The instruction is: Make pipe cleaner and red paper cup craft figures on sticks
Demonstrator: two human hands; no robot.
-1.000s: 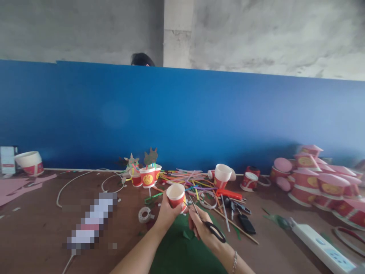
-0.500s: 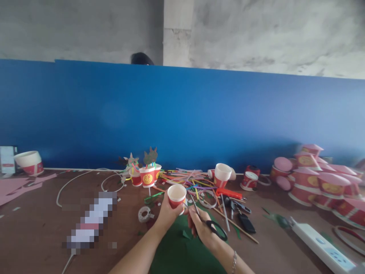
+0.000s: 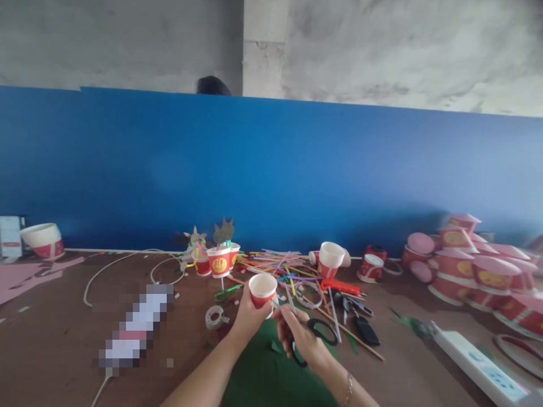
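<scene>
Gripping scissors point(image 3: 311, 323); right hand point(image 3: 302, 334) has spread them wider.

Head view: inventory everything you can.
Held cup: one, red/white, centre
Scissors: one, black-handled, centre
Sheet: one, green, front centre
Tape roll: one, white, left
Straws: many, multicoloured, centre
Other cups: several, red/white, back
Pink-topped cups: many, red, right
Key bunch: one, black/silver, right
Power strip: one, white, right
Paper: several, pink, left
Partition: one, blue, back
Hair: one head, black, above partition
Left hand: one, bare, gripping held cup
Right hand: one, bare, gripping scissors
</scene>
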